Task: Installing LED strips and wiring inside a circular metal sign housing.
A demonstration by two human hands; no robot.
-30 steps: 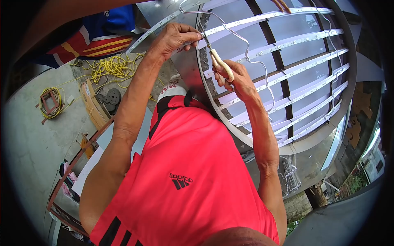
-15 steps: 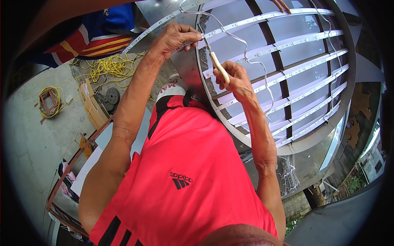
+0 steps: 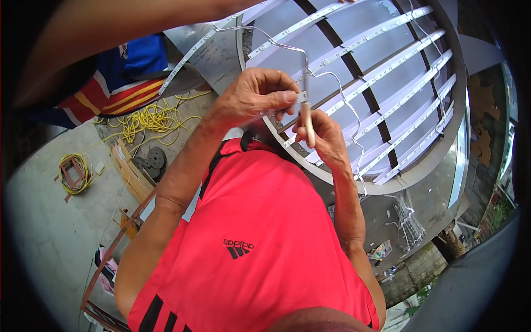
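Note:
My left hand [image 3: 260, 94] is closed, pinching the end of a short white LED strip [image 3: 302, 97] between thumb and fingers. Just to its right, my right hand [image 3: 322, 135] grips a tool with a cream handle [image 3: 308, 124]. The tool's slim grey metal part [image 3: 306, 83] points away from me, beside the strip end; its exact kind is unclear. Both hands are over the near left rim of a large round metal frame [image 3: 412, 180]. Rows of white LED strips [image 3: 381, 74] cross this frame, joined by a loose white wire [image 3: 340, 91].
Another person's forearm [image 3: 121, 33] crosses the upper left, and fingertips [image 3: 347, 1] show at the top edge. A long LED strip [image 3: 188, 58] sticks out past the frame. Tangled yellow cord [image 3: 146, 122] and wooden boards [image 3: 130, 171] lie on the floor. A wire bundle [image 3: 408, 224] rests at right.
My hands have come nearer to my body, with the strip end and the tool in them. The tool has turned more upright in view. The whole view has shifted somewhat.

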